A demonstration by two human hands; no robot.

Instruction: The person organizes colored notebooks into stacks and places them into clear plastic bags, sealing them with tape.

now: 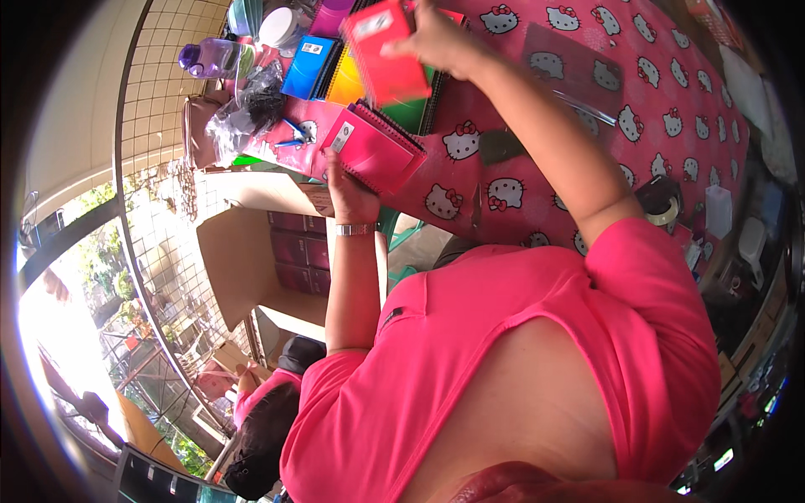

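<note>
My right hand (453, 44) reaches over the far side of the table and grips a red spiral notebook (392, 67), held above the other notebooks. My left hand (350, 197) is closed on the near edge of a pink spiral notebook (369, 151), which appears stacked on at least one more pink one. Beyond it lie a blue notebook (309, 69), a yellow notebook (345, 82) and a green notebook (409, 115), partly covered by the red one. A purple notebook (333, 18) shows at the top edge.
Blue-handled pliers (293, 134) lie left of the pink notebooks, by a black plastic bag (262, 99). A purple-capped bottle (216, 59) and a white-lidded jar (279, 29) stand behind. An open cardboard box (239, 251) sits below the table's left side. Another person (272, 411) is at lower left.
</note>
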